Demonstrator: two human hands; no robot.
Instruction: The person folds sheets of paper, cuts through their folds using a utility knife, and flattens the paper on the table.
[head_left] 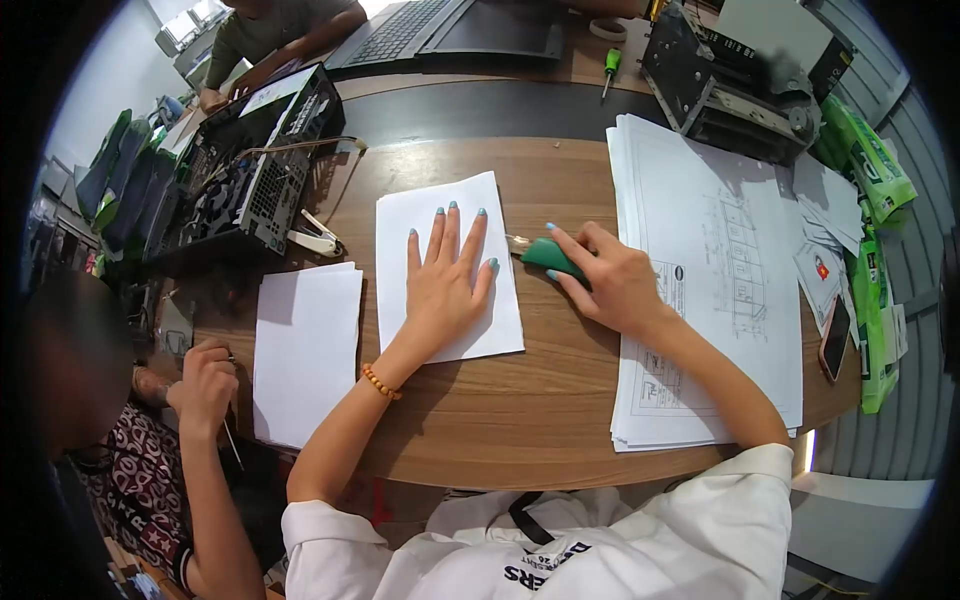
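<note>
My left hand (443, 290) lies flat, fingers spread, on a stack of blank white paper (492, 330) in the middle of the desk. Just right of that stack, my right hand (618, 283) grips a green-handled utility knife (550, 258) from above. The knife points left, its tip right at the stack's edge. A second stack of white sheets (305, 350) lies to the left of my left forearm. Under and beside my right forearm is a thick pile of printed drawings (715, 380).
An opened computer case (255, 190) stands at the left, a metal machine (740, 90) at the back right. Beyond are a laptop (400, 40) and a green screwdriver (611, 68). A phone (834, 338) lies far right. One person sits at left, another across the desk.
</note>
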